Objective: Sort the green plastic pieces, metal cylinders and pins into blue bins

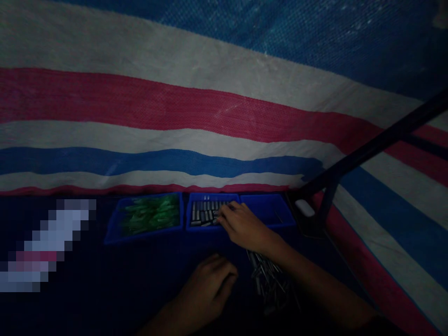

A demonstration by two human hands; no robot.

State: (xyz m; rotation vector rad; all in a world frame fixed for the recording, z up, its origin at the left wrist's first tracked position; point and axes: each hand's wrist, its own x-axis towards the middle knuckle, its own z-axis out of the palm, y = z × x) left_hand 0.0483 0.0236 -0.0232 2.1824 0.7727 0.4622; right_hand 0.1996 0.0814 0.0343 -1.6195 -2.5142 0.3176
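Note:
My right hand (pixel 243 226) reaches over the right end of the middle blue tray (pixel 189 215), its fingers bent and pressed together at the small pieces there. These short, metallic-looking cylinders (pixel 207 215) lie side by side in rows. What the fingertips pinch, if anything, is too dark and small to make out. Lower down, my left hand (pixel 212 282) rests over the dark surface with its fingers curled in; anything inside it is hidden. Beneath my right forearm lies a loose heap of thin metal rods or pins (pixel 268 280), partly covered by the arm.
Left of the middle tray, another blue tray (pixel 109 235) holds many green pieces (pixel 150 213). A third blue tray (pixel 266 210) adjoins on the right. A white rounded object (pixel 304 208) sits beside a dark slanting bar (pixel 371 156). Striped sheeting (pixel 157 105) hangs behind.

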